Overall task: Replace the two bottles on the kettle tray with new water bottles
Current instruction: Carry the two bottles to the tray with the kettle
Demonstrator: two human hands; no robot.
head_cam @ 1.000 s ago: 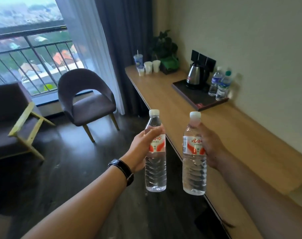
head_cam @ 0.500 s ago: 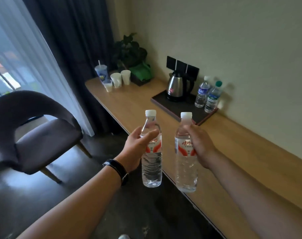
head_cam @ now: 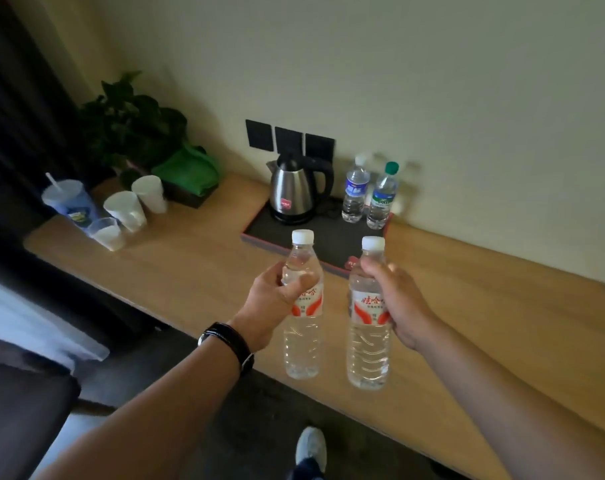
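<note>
My left hand point(head_cam: 271, 308) grips a clear water bottle point(head_cam: 303, 341) with a white cap and a red-and-white label. My right hand point(head_cam: 403, 306) holds a second bottle of the same kind point(head_cam: 367, 348). Both are upright in the air above the front part of the wooden counter. Beyond them lies the dark kettle tray point(head_cam: 259, 230) with a steel kettle point(head_cam: 292, 194). At the tray's back right stand a blue-labelled bottle point(head_cam: 354, 194) and a green-capped bottle point(head_cam: 380, 197), close to the wall.
The wooden counter point(head_cam: 197, 268) runs along the wall. At its left end stand a blue lidded cup with a straw point(head_cam: 69, 204), white paper cups point(head_cam: 131, 207), a green bag point(head_cam: 190, 171) and a potted plant point(head_cam: 131, 123). Black wall sockets point(head_cam: 289, 140) sit behind the kettle. My shoe point(head_cam: 309, 448) is on the dark floor.
The view has swung right and closer to the counter; the window and chairs have left the frame. Both hands still hold their bottles, now nearer the kettle tray.
</note>
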